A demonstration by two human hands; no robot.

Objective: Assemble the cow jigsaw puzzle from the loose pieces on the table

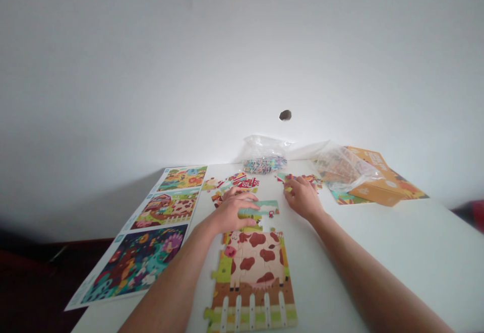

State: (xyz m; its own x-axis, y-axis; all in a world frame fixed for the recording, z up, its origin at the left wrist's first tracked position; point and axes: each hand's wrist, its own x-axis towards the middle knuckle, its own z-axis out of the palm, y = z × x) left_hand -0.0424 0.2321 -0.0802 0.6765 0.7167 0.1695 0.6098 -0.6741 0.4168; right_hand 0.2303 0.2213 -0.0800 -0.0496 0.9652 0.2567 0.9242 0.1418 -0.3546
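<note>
A partly joined jigsaw puzzle [257, 267] with a brown-spotted cow and a white fence lies in front of me. Over its upper left edge is my left hand [232, 211], fingers spread, beside a pale blue sky section [269, 207]. Loose pieces with a red barn [249, 184] lie just beyond those fingers. My right hand [302, 196] is at a small heap of puzzle pieces [313, 179] on the right, its fingers curled down and closed on a piece there. The fingers partly cover that piece.
On the left lies a picture sheet [191, 232] with three printed scenes, one matching the cow. A clear bag of puzzle pieces [264, 164] stands by the wall. To the right are another plastic bag [342, 164] and an orange box [381, 187] on the white table [378, 247].
</note>
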